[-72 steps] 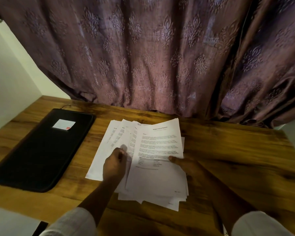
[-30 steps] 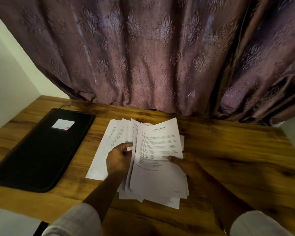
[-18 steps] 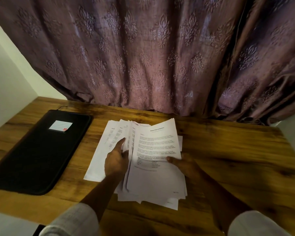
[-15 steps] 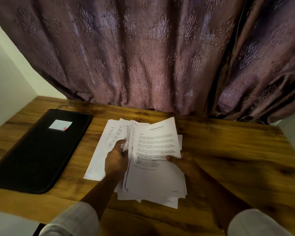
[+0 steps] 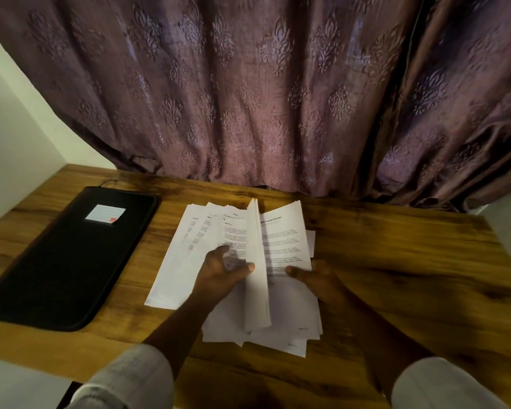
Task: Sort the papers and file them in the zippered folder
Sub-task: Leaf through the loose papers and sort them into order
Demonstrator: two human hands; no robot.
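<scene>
A loose stack of printed white papers lies fanned out on the middle of the wooden table. My left hand sits on the fanned sheets and pinches a few raised pages, which stand on edge. My right hand holds the right side of the stack, thumb on the top sheet headed as a financial statement. The black zippered folder lies flat and closed at the left, with a small white label on its cover.
A purple patterned curtain hangs along the table's far edge. A white wall borders the left side. Bare wooden tabletop stretches to the right of the papers. A thin cord shows behind the folder.
My left hand has lifted a few pages up on edge from the fanned pile, uncovering another printed sheet. My right hand has kept its hold on the stack.
</scene>
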